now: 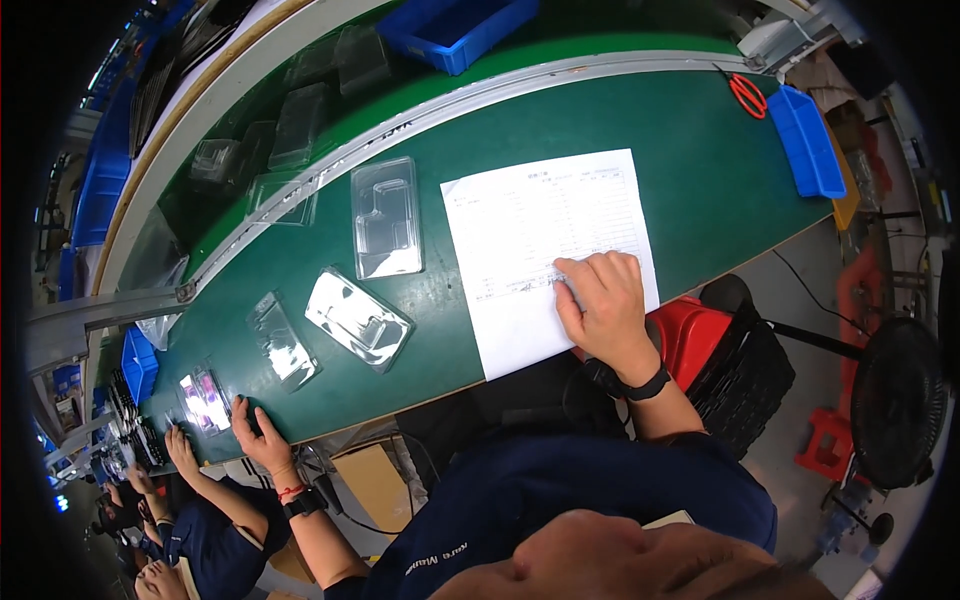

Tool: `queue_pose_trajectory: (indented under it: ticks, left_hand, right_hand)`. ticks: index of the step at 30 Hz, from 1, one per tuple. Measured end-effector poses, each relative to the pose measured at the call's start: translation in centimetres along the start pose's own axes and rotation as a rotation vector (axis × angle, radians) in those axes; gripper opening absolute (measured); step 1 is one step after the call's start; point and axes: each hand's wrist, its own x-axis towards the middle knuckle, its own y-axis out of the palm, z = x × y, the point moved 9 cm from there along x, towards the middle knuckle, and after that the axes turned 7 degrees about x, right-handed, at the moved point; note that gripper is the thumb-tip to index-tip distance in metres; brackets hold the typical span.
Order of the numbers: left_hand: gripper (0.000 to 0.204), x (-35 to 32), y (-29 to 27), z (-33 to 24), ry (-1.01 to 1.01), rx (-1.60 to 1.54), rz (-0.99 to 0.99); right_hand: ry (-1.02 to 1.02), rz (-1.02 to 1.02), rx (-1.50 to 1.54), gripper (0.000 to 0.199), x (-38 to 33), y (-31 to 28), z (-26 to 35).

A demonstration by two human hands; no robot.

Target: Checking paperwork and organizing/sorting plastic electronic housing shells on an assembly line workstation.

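Observation:
A printed white sheet (530,230) with table lines and some handwriting lies on the green bench in front of me. My right hand (605,305) rests on its lower right part, index fingertip touching the paper near the handwriting, thumb apart, nothing held. At the bench's near edge on the left, my left hand (260,438) is open with its fingers apart. Its fingertips are beside a clear plastic package (205,400) with purple contents; I cannot tell if they touch. Between the hands lie clear plastic blister trays, one large (388,218), one tilted (358,318), one narrower (282,340).
Red-handled scissors (746,95) and a blue bin (806,142) sit at the far right. A metal rail (420,115) crosses behind, with another blue bin (455,35) and more trays beyond. Left of me a co-worker's hand (182,450) is close by. A black fan (895,400) stands right.

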Motion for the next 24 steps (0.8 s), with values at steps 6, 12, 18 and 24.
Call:
queue_pose_trajectory:
  ticks: [6, 12, 18, 24]
  left_hand:
    - [0.028, 0.10, 0.01, -0.50, 0.024, 0.054, 0.040]
    - [0.030, 0.29, -0.02, -0.85, 0.040, 0.084, 0.067]
    - [0.030, 0.24, -0.03, -0.68, 0.045, 0.094, 0.076]
    - [0.030, 0.27, -0.11, -0.90, 0.043, 0.091, 0.088]
  right_hand:
    - [0.010, -0.014, 0.004, 0.017, 0.13, -0.01, -0.09]
    - [0.020, -0.020, 0.011, 0.011, 0.07, 0.05, -0.21]
    - [0.029, -0.009, 0.010, 0.011, 0.16, 0.07, -0.13]
    - [0.030, -0.003, 0.007, 0.011, 0.17, 0.13, -0.16]
